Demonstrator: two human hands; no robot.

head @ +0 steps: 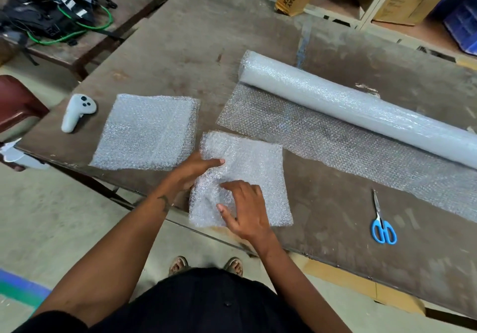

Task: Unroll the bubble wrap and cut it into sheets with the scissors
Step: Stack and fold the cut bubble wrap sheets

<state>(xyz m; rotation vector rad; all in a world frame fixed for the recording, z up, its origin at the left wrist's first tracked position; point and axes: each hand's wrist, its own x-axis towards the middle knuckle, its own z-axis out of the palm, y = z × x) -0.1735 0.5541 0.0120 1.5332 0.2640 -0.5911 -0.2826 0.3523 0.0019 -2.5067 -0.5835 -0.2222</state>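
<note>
Both hands, left hand (192,171) and right hand (244,207), press flat-fingered, gripping nothing, on a cut sheet (258,167), light, limp and crushable, best lifted by its edges.

- The left hand (197,170) is held at frame centre, fingers stretched flat, forearm bare.
- The right hand (245,208) is placed just below, fingers spread, pressed down.
</note>
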